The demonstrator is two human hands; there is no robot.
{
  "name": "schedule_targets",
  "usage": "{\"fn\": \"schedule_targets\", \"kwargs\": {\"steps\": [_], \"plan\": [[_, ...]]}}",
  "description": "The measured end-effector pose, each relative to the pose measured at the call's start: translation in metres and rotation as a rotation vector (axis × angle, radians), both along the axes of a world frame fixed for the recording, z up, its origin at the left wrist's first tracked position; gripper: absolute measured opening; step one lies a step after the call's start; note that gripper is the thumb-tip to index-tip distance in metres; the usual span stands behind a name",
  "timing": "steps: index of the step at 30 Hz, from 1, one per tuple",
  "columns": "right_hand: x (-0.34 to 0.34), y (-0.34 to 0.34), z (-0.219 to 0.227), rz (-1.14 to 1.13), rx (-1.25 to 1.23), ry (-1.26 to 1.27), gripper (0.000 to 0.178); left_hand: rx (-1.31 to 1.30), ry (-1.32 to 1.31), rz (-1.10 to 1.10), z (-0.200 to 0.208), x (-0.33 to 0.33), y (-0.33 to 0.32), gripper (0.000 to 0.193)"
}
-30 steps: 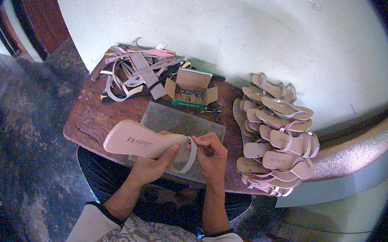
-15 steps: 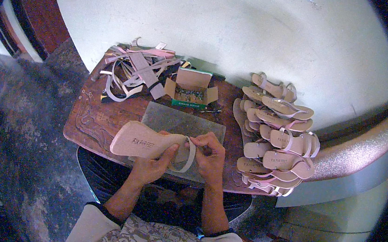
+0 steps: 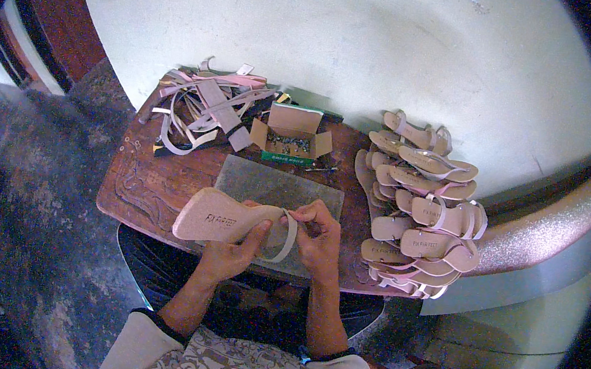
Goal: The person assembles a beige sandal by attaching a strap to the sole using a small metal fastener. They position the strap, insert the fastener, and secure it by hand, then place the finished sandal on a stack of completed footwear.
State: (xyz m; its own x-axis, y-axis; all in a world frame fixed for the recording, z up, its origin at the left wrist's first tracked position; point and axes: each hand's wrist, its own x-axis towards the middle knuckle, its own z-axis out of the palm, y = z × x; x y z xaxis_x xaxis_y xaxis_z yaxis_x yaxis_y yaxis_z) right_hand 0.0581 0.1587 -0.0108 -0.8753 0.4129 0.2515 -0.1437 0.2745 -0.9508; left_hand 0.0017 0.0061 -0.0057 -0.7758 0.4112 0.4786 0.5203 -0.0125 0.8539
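A beige sandal sole (image 3: 210, 217) with dark print on its wide end is held over the near part of the table. My left hand (image 3: 235, 252) is closed round its narrower right part, thumb on top and fingers beneath. A pale strap (image 3: 285, 244) loops down from that right part. My right hand (image 3: 316, 236) pinches the upper end of this strap with thumb and fingertips, close to the sole's edge. Beneath the hands lies a grey flat slab (image 3: 278, 183).
On the carved wooden table (image 3: 124, 186), a tangle of straps (image 3: 210, 109) lies at the back left. Beside it stands an open cardboard box (image 3: 293, 118) of small metal pieces. Stacked sandals (image 3: 421, 211) crowd the right side. A pale wall (image 3: 338, 39) rises behind.
The sole has shifted very slightly to the right and tilted a little. My right hand keeps its pinch on the strap, its fingers barely moved.
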Motion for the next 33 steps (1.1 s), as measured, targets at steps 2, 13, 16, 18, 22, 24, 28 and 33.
{"fn": "schedule_targets", "kwargs": {"steps": [2, 13, 16, 18, 22, 24, 28, 33], "plan": [[0.000, 0.001, -0.001, 0.007, -0.002, -0.003, 0.015, -0.055, -0.172, -0.057, 0.005, 0.002, -0.003, 0.016], [-0.001, -0.003, 0.008, 0.028, -0.164, -0.127, 0.015, 0.030, -0.512, -0.198, -0.004, -0.003, -0.010, 0.022], [0.001, -0.007, 0.013, 0.040, -0.265, -0.154, 0.015, 0.062, -0.552, -0.219, -0.006, -0.003, -0.009, 0.023], [0.001, -0.009, 0.018, 0.006, -0.235, -0.139, 0.014, 0.067, -0.557, -0.205, -0.006, -0.002, -0.007, 0.023], [0.003, -0.006, 0.008, 0.052, -0.375, -0.104, 0.012, 0.080, -0.573, -0.224, -0.010, -0.002, -0.006, 0.023], [0.003, -0.004, 0.003, 0.073, -0.371, -0.081, 0.011, 0.053, -0.621, -0.232, -0.007, -0.002, -0.007, 0.023], [0.005, -0.001, -0.007, 0.090, -0.388, -0.071, 0.011, -0.014, -0.546, -0.207, -0.003, -0.001, -0.010, 0.023], [0.004, -0.001, -0.012, 0.070, -0.485, -0.042, 0.012, -0.011, -0.439, -0.222, -0.010, -0.003, -0.010, 0.022]]}}
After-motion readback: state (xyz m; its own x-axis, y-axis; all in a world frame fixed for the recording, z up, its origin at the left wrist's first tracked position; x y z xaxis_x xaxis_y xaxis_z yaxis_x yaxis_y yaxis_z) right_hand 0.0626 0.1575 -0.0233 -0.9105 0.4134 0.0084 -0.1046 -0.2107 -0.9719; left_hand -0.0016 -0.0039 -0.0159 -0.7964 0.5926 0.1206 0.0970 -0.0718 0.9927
